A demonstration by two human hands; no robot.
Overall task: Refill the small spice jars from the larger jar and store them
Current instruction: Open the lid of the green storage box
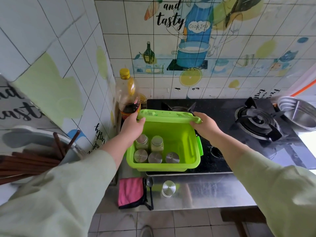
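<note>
Small spice jars (154, 150), five of them, stand inside a bright green plastic box (164, 161): cylindrical clear glass bodies with round brushed-metal caps, two in the far row holding a pale yellowish powder, three in the near row seen mostly as lids, one of them perforated. The box is rectangular with smooth walls, rounded corners and a clip on its right side, and it rests on the near left part of a glossy black stove (220, 161). Its lid (168, 115), the same green plastic, is raised at the far edge. The left hand (132, 126) grips the lid's left corner, thumb on the near face and fingers curled over the top; the right hand (205, 125) clamps the right corner likewise. Both forearms reach forward from pale green sleeves.

Near the box, on the steel tabletop (213, 192), stands another jar (168, 189) with a metal cap, left of it a dark spoon (150, 187) and a folded pink cloth (130, 192). A plastic bottle (127, 94) of dark liquid stands far left against the tiled wall.
</note>
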